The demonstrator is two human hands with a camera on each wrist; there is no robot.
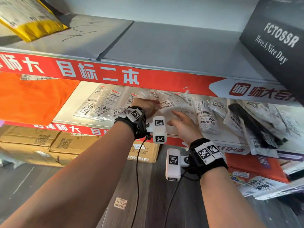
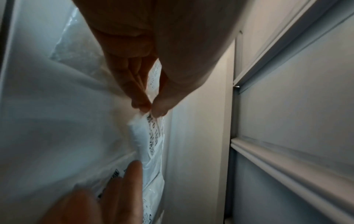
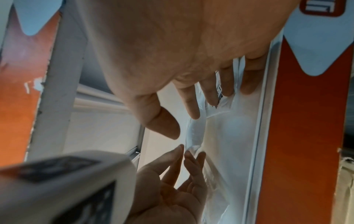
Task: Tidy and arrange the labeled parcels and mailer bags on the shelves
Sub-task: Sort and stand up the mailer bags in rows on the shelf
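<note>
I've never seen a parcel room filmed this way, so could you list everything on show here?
White mailer bags: many, white with printed labels, in a row on the middle shelf.
Yellow mailer: one, top shelf, left.
Black box: one, white lettering, top shelf, right.
Orange parcel: one, middle shelf, left.
Cardboard boxes: several, brown, below the middle shelf.
Shelf edge strips: red with white characters.
Loose label: one, on the floor.
Left hand: its grip pinches a white mailer bag.
Right hand: fingers spread, beside that bag.
</note>
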